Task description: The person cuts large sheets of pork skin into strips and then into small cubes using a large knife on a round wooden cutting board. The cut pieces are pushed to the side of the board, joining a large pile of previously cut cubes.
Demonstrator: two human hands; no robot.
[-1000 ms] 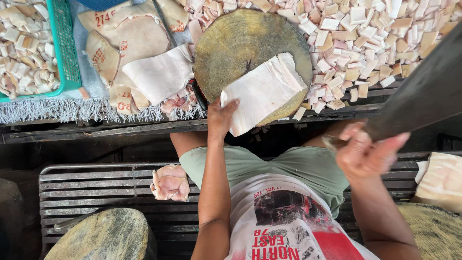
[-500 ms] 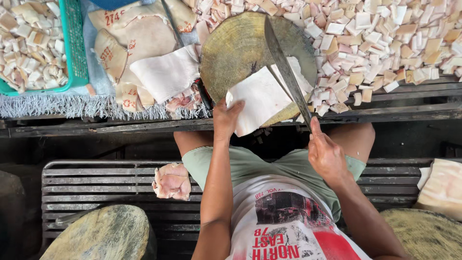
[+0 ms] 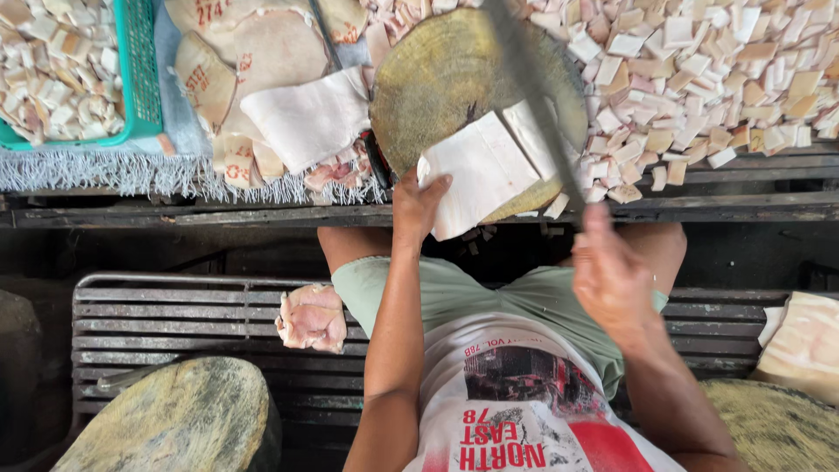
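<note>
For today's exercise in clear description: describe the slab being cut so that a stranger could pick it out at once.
Find the round wooden chopping block in the top middle. On its near edge lies a pale flat slab, pinned by the left hand and crossed by the knife. Unlike the small cubes heaped beside it, it is one large sheet.
</note>
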